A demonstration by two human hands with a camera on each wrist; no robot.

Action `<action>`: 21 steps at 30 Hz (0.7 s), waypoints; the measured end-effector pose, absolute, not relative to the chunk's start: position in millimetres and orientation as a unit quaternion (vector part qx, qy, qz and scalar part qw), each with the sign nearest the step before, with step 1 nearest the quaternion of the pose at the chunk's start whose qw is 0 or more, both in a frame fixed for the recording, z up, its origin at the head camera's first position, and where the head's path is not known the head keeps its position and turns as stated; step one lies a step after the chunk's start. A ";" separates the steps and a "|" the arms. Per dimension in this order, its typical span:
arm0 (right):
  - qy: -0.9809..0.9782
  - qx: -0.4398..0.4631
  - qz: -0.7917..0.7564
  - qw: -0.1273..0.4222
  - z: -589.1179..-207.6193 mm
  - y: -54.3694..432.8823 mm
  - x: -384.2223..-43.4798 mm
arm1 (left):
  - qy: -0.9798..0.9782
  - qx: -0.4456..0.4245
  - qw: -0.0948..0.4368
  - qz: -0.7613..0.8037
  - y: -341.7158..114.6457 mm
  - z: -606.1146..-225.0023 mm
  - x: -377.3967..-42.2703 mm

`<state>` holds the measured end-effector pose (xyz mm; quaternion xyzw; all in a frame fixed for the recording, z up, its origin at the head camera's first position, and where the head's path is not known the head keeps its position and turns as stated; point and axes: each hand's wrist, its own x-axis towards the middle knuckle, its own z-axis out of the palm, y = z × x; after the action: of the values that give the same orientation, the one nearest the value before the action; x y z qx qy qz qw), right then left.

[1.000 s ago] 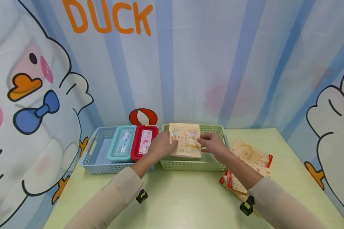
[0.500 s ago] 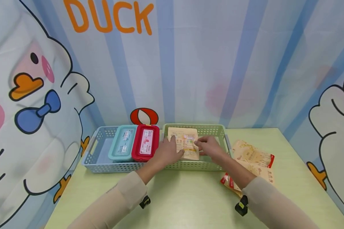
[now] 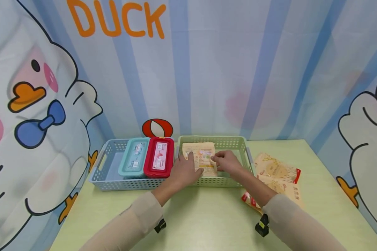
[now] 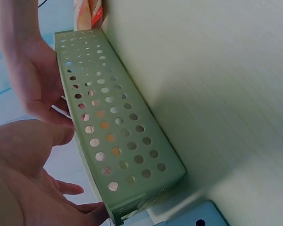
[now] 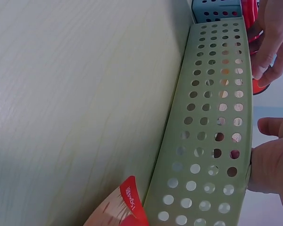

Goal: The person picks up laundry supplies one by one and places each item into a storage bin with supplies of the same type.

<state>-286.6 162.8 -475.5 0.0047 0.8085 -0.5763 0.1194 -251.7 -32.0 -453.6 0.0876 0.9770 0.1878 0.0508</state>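
Observation:
A beige printed food pouch (image 3: 204, 153) lies face up in the left part of the green basket (image 3: 227, 182). My left hand (image 3: 184, 170) rests at its left side, index finger and thumb spread apart over it. At the pouch's right edge, my right hand (image 3: 228, 162) pinches with thumb and index finger. In the left wrist view, the fingers of my left hand (image 4: 23, 174) reach over the basket's perforated wall (image 4: 115, 117), which hides most of the pouch. My right hand (image 5: 273, 162) bends over the same wall in the right wrist view.
A blue basket (image 3: 113, 184) adjoins on the left, with a teal-lidded box (image 3: 134, 157) and a red-lidded box (image 3: 159, 157) inside. Several similar pouches (image 3: 274, 169) overlap on the table (image 3: 207, 223) at right. A printed curtain (image 3: 213, 69) hangs behind.
The pouch has come down from above the green basket's rim into its left part. Both hands have lowered with it, and my left fingers have spread over its left side.

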 end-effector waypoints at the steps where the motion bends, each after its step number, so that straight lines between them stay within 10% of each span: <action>1: 0.808 0.004 -0.576 0.120 -475.7 162.5 -286.9 | 0.978 0.087 0.048 0.185 -32.0 -454.8 -251.5; 21: 0.816 -0.007 -0.561 0.138 -471.0 160.4 -286.9 | 0.975 0.073 0.070 0.196 -28.6 -453.8 -253.1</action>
<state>-286.9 160.4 -471.0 -0.0067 0.8161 -0.5610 0.1383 -253.1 -28.6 -453.8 0.0731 0.9753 0.1964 0.0698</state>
